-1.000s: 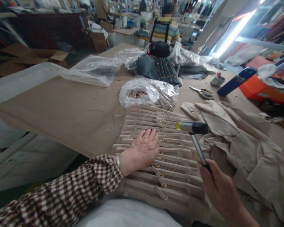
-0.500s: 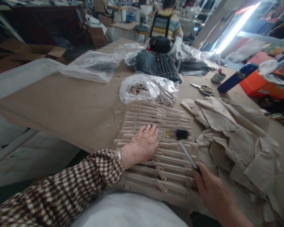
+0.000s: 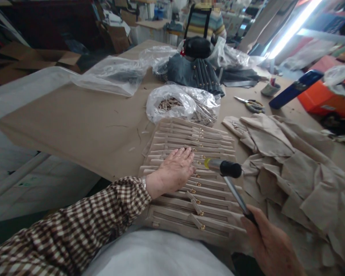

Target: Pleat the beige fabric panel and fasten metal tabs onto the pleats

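Overlapping beige fabric pieces with zippers (image 3: pixel 218 209) lie in a stepped row before me, small gold-coloured pulls showing along the middle. My left hand (image 3: pixel 174 168) rests flat on them, fingers stretched out and holding nothing. In my right hand (image 3: pixel 268 237) is the handle of a hammer (image 3: pixel 230 168) with a black end and a yellow end on its head. The hammer head hangs over the right half of the row, just right of my left fingertips; whether it touches the fabric I cannot tell.
Loose beige fabric pieces (image 3: pixel 293 165) are heaped on the right. Behind the row sits a plastic bag of small beige strips (image 3: pixel 171 103). Scissors (image 3: pixel 251 105), a blue phone-like object (image 3: pixel 296 90) and an orange box (image 3: pixel 319 96) stand farther right. Dark fabric pieces (image 3: pixel 186 73) lie beyond; a person (image 3: pixel 215 25) is behind.
The hammer and my right hand have shifted slightly to the right, and the hammer head shows less blur. My left hand remains flat on the zippered pieces. The view has tilted slightly.
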`<state>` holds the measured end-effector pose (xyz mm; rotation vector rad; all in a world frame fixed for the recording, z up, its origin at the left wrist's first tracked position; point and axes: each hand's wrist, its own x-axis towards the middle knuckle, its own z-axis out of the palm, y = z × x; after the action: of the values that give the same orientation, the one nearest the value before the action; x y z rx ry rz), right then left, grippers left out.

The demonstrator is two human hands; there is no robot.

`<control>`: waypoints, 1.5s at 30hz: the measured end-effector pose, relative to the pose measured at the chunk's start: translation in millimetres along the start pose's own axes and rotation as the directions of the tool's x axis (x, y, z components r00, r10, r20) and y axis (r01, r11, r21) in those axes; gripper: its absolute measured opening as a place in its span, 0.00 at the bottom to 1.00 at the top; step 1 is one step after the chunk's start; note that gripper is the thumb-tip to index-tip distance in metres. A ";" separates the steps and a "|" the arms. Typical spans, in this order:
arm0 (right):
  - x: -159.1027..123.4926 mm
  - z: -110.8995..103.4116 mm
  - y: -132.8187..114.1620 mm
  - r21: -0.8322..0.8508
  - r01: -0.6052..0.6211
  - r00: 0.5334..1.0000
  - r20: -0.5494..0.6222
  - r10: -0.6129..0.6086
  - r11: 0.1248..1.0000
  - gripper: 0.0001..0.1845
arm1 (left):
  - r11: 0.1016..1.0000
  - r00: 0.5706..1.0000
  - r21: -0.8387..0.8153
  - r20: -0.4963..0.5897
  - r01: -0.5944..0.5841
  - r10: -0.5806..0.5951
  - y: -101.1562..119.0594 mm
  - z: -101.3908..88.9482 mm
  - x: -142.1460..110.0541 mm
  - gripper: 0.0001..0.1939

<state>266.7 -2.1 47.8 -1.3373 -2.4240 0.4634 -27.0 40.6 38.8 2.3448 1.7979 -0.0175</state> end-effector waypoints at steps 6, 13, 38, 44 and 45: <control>11.8 10.2 13.5 -0.050 -0.129 0.982 0.134 0.134 0.990 0.17 | 0.997 0.997 -0.009 0.009 0.074 -0.074 3.5 -6.7 9.2 0.26; 36.2 5.7 27.2 -0.107 -0.229 0.922 0.295 0.250 0.968 0.18 | 0.996 0.997 -0.032 0.001 0.082 -0.082 -4.3 -5.1 22.5 0.27; 0.6 36.2 29.7 -0.121 -0.171 0.964 0.184 0.191 0.978 0.18 | 0.991 0.997 0.107 -0.015 -0.077 0.079 13.8 -13.6 -11.0 0.27; 11.9 14.2 18.2 -0.091 -0.042 0.997 0.061 0.048 0.995 0.16 | 0.985 0.995 0.148 -0.026 -0.087 0.092 7.1 2.7 -20.0 0.28; 13.5 11.8 15.6 -0.079 -0.023 0.999 0.023 0.025 0.997 0.15 | 0.984 0.994 0.153 -0.038 -0.093 0.100 6.2 3.8 -19.5 0.28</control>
<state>266.4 15.9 32.2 -1.4020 -2.4713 0.3960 -25.9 19.9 38.3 2.5545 1.7575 -0.0907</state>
